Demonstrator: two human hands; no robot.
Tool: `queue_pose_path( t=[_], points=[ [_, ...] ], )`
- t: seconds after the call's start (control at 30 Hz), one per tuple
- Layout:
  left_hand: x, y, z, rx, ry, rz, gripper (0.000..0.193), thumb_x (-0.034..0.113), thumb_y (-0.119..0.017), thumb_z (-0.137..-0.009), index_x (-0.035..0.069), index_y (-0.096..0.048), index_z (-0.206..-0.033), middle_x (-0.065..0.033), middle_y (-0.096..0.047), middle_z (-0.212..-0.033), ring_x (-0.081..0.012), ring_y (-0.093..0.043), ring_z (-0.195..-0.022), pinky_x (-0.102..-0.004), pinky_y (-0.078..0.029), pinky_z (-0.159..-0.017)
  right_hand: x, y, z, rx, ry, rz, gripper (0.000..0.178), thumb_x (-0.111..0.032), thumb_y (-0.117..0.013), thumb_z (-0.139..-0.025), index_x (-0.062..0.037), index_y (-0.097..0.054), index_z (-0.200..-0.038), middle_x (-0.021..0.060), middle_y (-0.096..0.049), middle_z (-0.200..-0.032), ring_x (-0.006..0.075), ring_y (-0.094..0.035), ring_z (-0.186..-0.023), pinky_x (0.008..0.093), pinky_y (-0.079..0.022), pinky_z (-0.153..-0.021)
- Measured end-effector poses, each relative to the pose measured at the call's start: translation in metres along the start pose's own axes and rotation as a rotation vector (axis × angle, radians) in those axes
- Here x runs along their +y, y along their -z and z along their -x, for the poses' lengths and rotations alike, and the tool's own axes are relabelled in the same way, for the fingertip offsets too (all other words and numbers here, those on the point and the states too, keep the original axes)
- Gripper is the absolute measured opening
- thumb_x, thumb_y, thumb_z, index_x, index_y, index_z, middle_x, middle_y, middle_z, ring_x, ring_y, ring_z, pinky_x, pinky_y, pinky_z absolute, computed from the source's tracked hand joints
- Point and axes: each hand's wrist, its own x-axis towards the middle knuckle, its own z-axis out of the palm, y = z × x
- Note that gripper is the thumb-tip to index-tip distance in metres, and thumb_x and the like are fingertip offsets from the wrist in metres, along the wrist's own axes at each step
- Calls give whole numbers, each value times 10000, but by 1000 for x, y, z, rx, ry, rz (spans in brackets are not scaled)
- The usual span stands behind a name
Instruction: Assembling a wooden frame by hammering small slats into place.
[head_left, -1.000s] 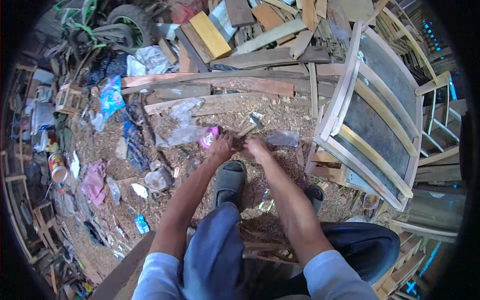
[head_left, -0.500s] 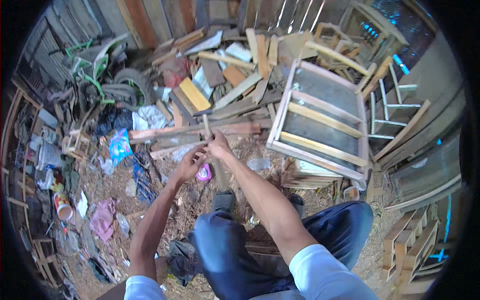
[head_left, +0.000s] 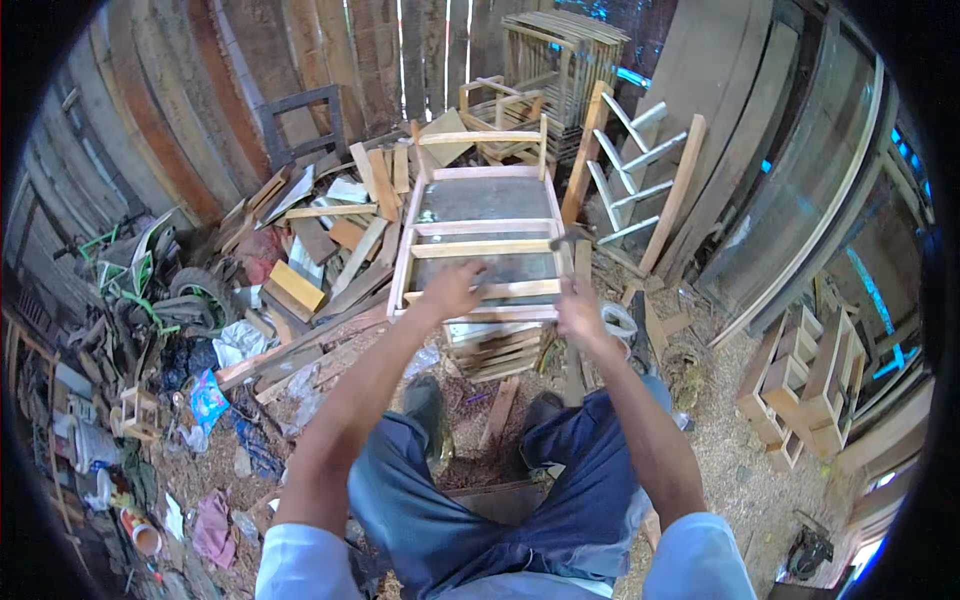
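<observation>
In front of me lies a wooden slatted frame with pale rails and a dark panel showing between the slats. My left hand is over its near slats, fingers loosely stretched and nothing seen in them; the hand is slightly blurred. At the frame's near right corner, my right hand is closed around a long narrow wooden strip, which shows above and below the fist. A dark piece like a hammer head appears at the frame's right edge, just above that hand; whether it is held, I cannot tell.
Scrap boards are heaped at the left, near a green-and-white motorbike. A stack of slats is under the frame's near end. A ladder-like frame leans at the right, with wooden racks beyond. Wood chips cover the floor.
My view has swung right, so the slatted frame is now central. Both hands have moved from the ground at the left to the frame, and they are farther apart.
</observation>
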Motion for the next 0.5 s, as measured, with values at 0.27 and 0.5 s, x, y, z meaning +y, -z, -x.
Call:
queue_pose_path(
  t=[0.27, 0.5],
  points=[
    [44, -110, -60, -155, -22, 68, 509, 344, -700, -771, 60, -554, -1167, -219, -609, -1081, -384, -582, -999, -440, -471, -836, 46, 54, 15, -45, -312, -175, 216, -292, -473, -960, -91, -467, -1040, -7, -441, -666, 60, -358, -460, 221, -292, -371],
    [37, -119, -73, -124, 9, 180, 378, 272, -738, -733, 99, -650, -1057, -215, -647, -925, -368, -622, -889, -439, -488, -770, 49, 57, 11, -42, -356, -301, 199, -308, -467, -963, -114, -457, -1008, -36, -405, -638, 45, -343, -458, 205, -270, -372]
  ],
)
